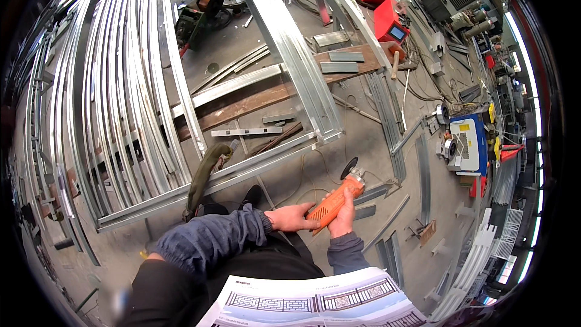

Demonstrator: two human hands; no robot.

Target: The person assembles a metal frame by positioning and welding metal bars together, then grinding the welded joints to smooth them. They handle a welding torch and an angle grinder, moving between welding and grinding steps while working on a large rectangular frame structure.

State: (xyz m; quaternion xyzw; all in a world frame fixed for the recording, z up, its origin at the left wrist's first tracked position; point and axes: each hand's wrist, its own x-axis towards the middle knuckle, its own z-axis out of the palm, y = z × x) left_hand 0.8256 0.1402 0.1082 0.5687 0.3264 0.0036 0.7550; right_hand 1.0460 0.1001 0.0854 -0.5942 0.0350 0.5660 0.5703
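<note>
An orange angle grinder (327,211) is held in front of my body, its dark disc (349,168) tilted up and away from me. My right hand (344,217) is closed round the body just behind the metal head. At the rear end, my left hand (292,217) grips the housing, its thumb and fingers against the casing. The disc touches nothing. Beyond the grinder lies a welded frame of shiny metal tubes (284,151). Across my lap, a printed sheet with pictures of railings (315,297) fills the bottom edge.
Many long metal tubes (115,85) lie at the left. A green fabric-covered hose (203,181) hangs over the frame's near rail. Red machines (387,21) stand far right, a blue-and-white case (469,145) at right. Loose metal strips (423,178) and thin cables lie on the floor.
</note>
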